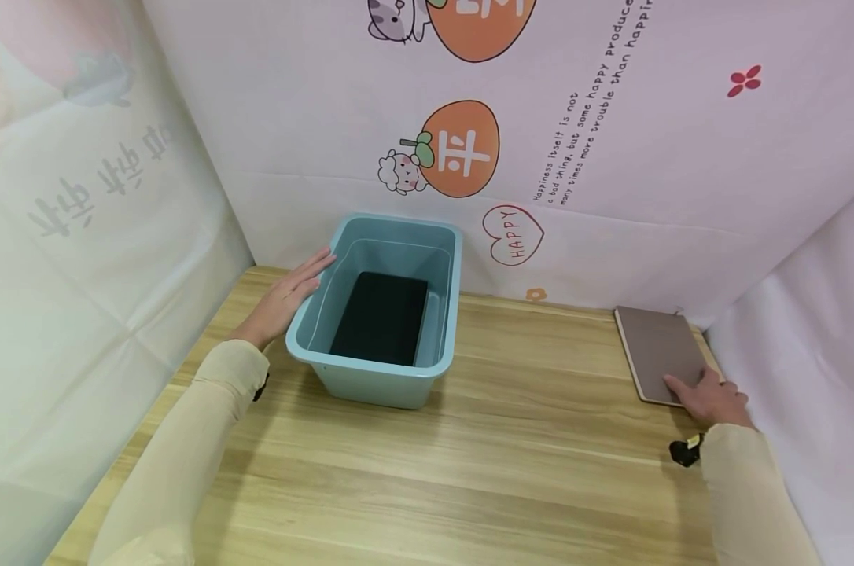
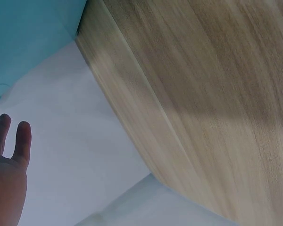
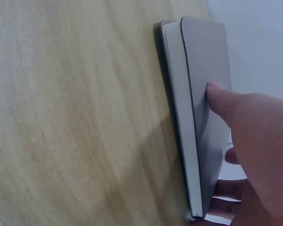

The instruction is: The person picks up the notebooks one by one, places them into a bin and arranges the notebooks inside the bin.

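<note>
A light blue plastic bin [image 1: 373, 385] stands on the wooden table, a black rectangular notebook [image 1: 382, 318] lying flat inside it. Against the bin's left rim, my left hand [image 1: 285, 299] rests with straight fingers; two of its fingertips [image 2: 22, 136] show beside the bin wall in the left wrist view. Far to the right lies a brown-covered notebook [image 1: 657, 346] with pale page edges. My right hand [image 1: 717, 401] grips its near right corner, thumb [image 3: 219, 96] on the cover and the other fingers curled at the side edge.
A white printed cloth [image 1: 370, 189] hangs behind the table, close to the bin and notebook. More white cloth hangs at the left [image 1: 101, 299] and right [image 1: 809, 338]. Bare wooden tabletop [image 1: 540, 440] stretches between the bin and the notebook.
</note>
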Demonstrator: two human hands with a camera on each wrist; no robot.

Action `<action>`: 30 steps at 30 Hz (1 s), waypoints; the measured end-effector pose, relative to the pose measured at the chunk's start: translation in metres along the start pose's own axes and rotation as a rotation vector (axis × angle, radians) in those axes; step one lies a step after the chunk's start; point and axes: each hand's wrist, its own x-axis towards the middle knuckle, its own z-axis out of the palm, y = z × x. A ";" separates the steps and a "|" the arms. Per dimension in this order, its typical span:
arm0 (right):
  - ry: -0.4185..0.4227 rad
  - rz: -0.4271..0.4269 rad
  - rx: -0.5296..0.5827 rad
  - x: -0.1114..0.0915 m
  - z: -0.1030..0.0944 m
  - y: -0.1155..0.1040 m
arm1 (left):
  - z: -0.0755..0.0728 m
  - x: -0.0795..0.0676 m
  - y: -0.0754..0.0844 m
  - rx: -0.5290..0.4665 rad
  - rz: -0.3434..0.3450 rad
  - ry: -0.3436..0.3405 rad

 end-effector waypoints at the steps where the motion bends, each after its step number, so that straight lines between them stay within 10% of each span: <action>1: 0.005 0.000 -0.011 0.001 0.000 0.001 | 0.000 0.000 0.000 0.002 0.000 0.000; 30: 0.137 0.106 0.121 0.003 -0.009 0.004 | -0.001 0.001 0.004 0.014 0.003 -0.006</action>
